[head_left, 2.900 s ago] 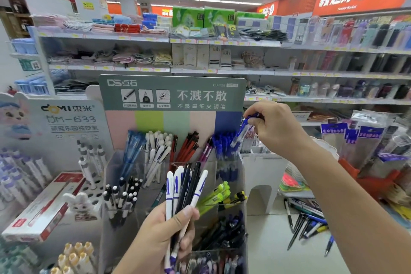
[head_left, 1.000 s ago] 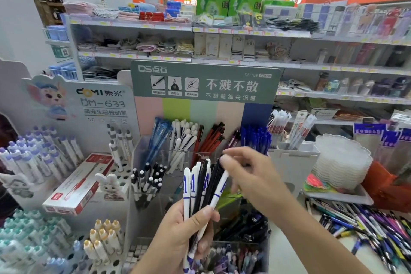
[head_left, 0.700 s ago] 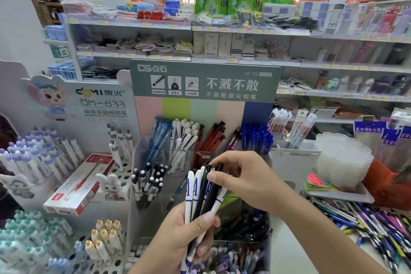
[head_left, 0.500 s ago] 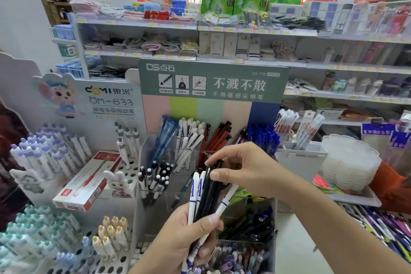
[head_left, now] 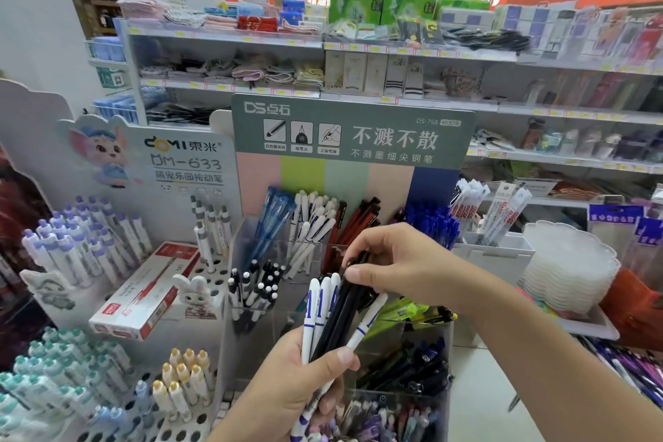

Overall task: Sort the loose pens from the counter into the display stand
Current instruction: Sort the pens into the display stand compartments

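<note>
The left hand (head_left: 287, 380) clenches a fanned bundle of white and black pens (head_left: 328, 319), thumb pressed across their barrels. Just above that grasp, the right hand (head_left: 398, 262) pinches the top of a black pen (head_left: 349, 292) in the bundle. Directly behind both hands stands the clear display stand (head_left: 251, 248), its compartments holding sorted pens.

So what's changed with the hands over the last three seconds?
The right hand left the blue pens in the back compartment of the display stand, where it had held a blue pen, came down to the bundle, and now pinches a black pen at its top end. The left hand has kept its grip on the bundle of white and black pens.
</note>
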